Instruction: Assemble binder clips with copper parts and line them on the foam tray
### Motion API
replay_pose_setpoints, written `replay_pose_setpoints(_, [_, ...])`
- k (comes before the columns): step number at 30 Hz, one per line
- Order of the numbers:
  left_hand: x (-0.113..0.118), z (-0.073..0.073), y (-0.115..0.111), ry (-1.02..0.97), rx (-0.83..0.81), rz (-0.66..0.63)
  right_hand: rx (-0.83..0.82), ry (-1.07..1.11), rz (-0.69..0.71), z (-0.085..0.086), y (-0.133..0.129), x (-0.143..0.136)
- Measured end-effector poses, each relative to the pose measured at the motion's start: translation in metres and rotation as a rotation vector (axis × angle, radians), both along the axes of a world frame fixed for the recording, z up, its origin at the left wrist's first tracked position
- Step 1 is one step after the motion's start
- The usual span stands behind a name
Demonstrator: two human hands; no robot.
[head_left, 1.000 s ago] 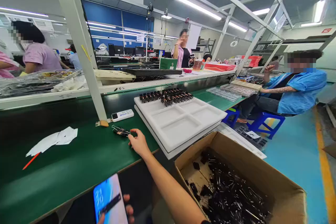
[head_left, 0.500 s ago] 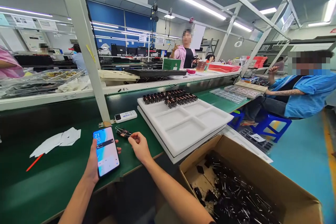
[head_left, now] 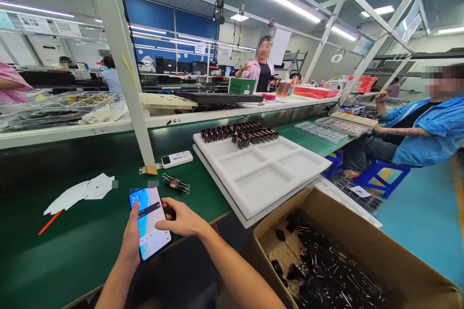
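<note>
A lit phone (head_left: 154,227) rests in my left hand (head_left: 131,236), whose thumb lies along the screen's left edge. My right hand (head_left: 181,217) is at the phone's right side, its thumb over the screen and its fingers bent round the edge. Just beyond the phone, a clipped part with black binder clips (head_left: 176,183) lies on the green table (head_left: 29,270), touched by neither hand. A white device with a small dark display (head_left: 177,159) lies behind that part.
A white foam tray (head_left: 261,183) bears rows of clipped parts (head_left: 253,134). The cardboard box (head_left: 384,231) at right holds many binder clips. White papers (head_left: 81,193) and a red stick (head_left: 50,222) lie left. A person in blue (head_left: 416,130) sits at right; another in pink stands across the bench.
My right hand has let go of the clipped part and moved to the phone. The phone is now lower in view, and the clipped part lies alone on the table.
</note>
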State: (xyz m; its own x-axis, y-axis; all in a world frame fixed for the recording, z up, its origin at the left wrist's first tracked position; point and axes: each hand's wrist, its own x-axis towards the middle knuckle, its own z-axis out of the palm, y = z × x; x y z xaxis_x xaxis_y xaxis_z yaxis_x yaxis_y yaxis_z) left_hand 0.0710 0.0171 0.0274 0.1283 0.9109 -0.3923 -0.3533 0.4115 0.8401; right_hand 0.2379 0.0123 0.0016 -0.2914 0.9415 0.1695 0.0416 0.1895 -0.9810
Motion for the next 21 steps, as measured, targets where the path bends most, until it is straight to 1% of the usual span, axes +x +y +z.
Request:
replay_pose_setpoints(3, [0.001,-0.005,0.002,-0.054,0.018,-0.002,0.021,0.017,0.036,-0.004,0.002,0.002])
replay_pose_setpoints(7, [0.004,-0.005,0.0,-0.2,0.013,0.014,0.067,0.055,0.109,-0.01,0.001,0.002])
replay_pose_setpoints(12, [0.003,-0.008,0.002,-0.336,0.01,-0.098,0.023,0.063,0.194,-0.007,-0.006,0.002])
replay_pose_setpoints(16, [0.002,-0.009,0.0,-0.352,0.049,-0.111,0.019,-0.001,0.18,-0.003,-0.013,0.003])
replay_pose_setpoints(21, [0.003,-0.009,-0.002,-0.346,0.034,-0.087,0.039,-0.004,0.167,-0.006,-0.014,0.002])
